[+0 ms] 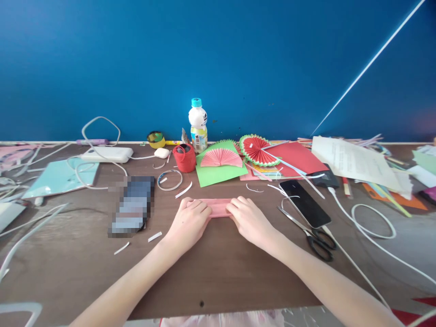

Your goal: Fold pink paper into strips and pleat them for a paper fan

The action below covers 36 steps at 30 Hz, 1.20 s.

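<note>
A narrow strip of folded pink paper (219,207) lies crosswise on the brown table, held at both ends. My left hand (193,220) is closed on its left end, fingers curled over it. On the right end my right hand (245,218) is closed in the same way. Only the middle of the strip shows between the hands; its ends are covered by fingers. Beyond the hands, a pleated pink paper fan (221,157) rests on a green sheet (213,176), beside a round red and green pleated paper fan (256,151).
Scissors (308,232) and a black phone (304,203) lie right of my right hand. Another phone (134,204) is to the left. A bottle (198,127) and red roll (184,158) stand behind. White cables (374,234) and paper scraps (155,236) surround the work area.
</note>
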Available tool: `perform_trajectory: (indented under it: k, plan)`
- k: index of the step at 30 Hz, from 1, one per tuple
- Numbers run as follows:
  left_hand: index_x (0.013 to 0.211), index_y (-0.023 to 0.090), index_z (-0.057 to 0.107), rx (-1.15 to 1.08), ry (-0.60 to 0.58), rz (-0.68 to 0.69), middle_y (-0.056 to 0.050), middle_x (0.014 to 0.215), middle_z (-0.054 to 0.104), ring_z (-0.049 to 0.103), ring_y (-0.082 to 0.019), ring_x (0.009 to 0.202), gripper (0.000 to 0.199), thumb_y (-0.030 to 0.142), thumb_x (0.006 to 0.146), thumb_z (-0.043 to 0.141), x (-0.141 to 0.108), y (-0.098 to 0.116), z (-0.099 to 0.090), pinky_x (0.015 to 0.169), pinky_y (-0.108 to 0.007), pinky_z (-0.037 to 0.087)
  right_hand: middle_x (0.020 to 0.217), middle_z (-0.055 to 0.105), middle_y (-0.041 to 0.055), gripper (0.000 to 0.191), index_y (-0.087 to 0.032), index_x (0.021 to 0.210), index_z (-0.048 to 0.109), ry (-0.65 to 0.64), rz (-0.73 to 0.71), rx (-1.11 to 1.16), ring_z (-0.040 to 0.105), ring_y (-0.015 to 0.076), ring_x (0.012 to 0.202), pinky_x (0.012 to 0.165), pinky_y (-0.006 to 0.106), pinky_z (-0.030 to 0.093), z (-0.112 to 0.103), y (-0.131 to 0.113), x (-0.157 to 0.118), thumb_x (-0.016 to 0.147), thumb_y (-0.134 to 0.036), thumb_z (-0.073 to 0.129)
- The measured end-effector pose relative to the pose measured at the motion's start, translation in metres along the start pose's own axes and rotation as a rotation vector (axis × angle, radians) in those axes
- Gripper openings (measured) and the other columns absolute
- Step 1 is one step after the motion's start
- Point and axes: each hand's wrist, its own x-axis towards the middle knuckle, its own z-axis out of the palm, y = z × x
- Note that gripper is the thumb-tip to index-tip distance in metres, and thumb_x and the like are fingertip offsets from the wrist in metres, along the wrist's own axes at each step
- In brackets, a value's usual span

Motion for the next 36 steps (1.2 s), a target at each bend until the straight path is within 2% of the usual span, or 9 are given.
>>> perform_trajectory:
  k: [4, 8, 13, 16, 18, 24, 29, 36]
  plan:
    - [0.075, 0.017, 0.052, -0.059, -0.071, -0.055, -0.005, 0.081, 0.058, 0.053, -0.019, 0.078, 0.019, 0.014, 0.087, 0.037, 0.0, 0.001, 0.001, 0.074, -0.034, 0.038, 0.088, 0.056, 0.0059, 0.009, -0.016, 0.081, 0.051, -0.009, 0.01, 0.257, 0.047, 0.0184, 0.084, 0.075, 0.029, 0.039, 0.0, 0.006, 0.003, 0.082, -0.008, 0.05]
    - [0.077, 0.017, 0.049, -0.273, -0.098, -0.136, -0.005, 0.085, 0.057, 0.051, -0.018, 0.079, 0.009, 0.014, 0.084, 0.044, 0.0, -0.003, 0.008, 0.071, -0.031, 0.042, 0.088, 0.054, 0.0043, 0.009, -0.017, 0.078, 0.049, -0.03, 0.049, 0.375, 0.047, 0.0178, 0.086, 0.078, 0.031, 0.04, 0.002, 0.011, 0.004, 0.08, -0.011, 0.055]
    - [0.08, 0.018, 0.049, -0.438, -0.101, -0.171, -0.005, 0.089, 0.057, 0.051, -0.02, 0.086, 0.002, 0.016, 0.081, 0.048, -0.001, -0.006, 0.01, 0.076, -0.034, 0.043, 0.087, 0.054, 0.0042, 0.008, -0.018, 0.076, 0.05, -0.044, 0.073, 0.41, 0.048, 0.0176, 0.087, 0.079, 0.031, 0.041, 0.001, 0.011, 0.005, 0.081, -0.013, 0.054]
    - [0.077, 0.018, 0.05, -0.493, -0.128, -0.177, -0.004, 0.086, 0.056, 0.051, -0.019, 0.085, 0.01, 0.021, 0.084, 0.043, 0.001, -0.005, 0.007, 0.078, -0.035, 0.042, 0.083, 0.053, 0.0032, 0.013, -0.018, 0.071, 0.051, -0.051, 0.092, 0.437, 0.048, 0.0175, 0.085, 0.078, 0.032, 0.041, 0.0, 0.011, 0.006, 0.084, -0.017, 0.051]
    - [0.073, 0.018, 0.05, -0.507, -0.142, -0.178, -0.004, 0.083, 0.055, 0.051, -0.019, 0.083, 0.015, 0.019, 0.085, 0.041, 0.002, -0.005, 0.004, 0.079, -0.035, 0.042, 0.082, 0.052, 0.0028, 0.014, -0.018, 0.069, 0.051, -0.071, 0.1, 0.453, 0.048, 0.0178, 0.086, 0.079, 0.032, 0.041, -0.002, 0.011, 0.006, 0.084, -0.018, 0.052]
    - [0.074, 0.017, 0.054, -0.544, -0.194, -0.18, -0.005, 0.088, 0.056, 0.051, -0.02, 0.089, 0.009, 0.023, 0.081, 0.051, 0.0, -0.006, 0.001, 0.081, -0.034, 0.042, 0.09, 0.051, 0.003, 0.009, -0.019, 0.073, 0.054, -0.105, 0.08, 0.473, 0.047, 0.0183, 0.095, 0.086, 0.034, 0.041, -0.005, 0.011, -0.001, 0.079, -0.019, 0.06]
    - [0.074, 0.018, 0.054, -0.565, -0.189, -0.183, -0.005, 0.091, 0.054, 0.05, -0.02, 0.091, 0.005, 0.021, 0.076, 0.058, -0.005, -0.006, 0.001, 0.08, -0.034, 0.043, 0.094, 0.051, 0.0031, 0.01, -0.019, 0.075, 0.053, -0.069, 0.049, 0.437, 0.046, 0.0174, 0.095, 0.087, 0.033, 0.041, -0.003, 0.01, -0.007, 0.077, -0.015, 0.062]
    - [0.067, 0.018, 0.051, -0.572, -0.156, -0.152, -0.003, 0.084, 0.052, 0.05, -0.018, 0.087, 0.01, 0.017, 0.077, 0.054, -0.008, -0.003, 0.001, 0.081, -0.034, 0.044, 0.095, 0.052, 0.0032, 0.009, -0.019, 0.072, 0.056, -0.052, 0.025, 0.443, 0.048, 0.0167, 0.095, 0.087, 0.033, 0.042, -0.001, 0.01, -0.011, 0.079, -0.015, 0.06]
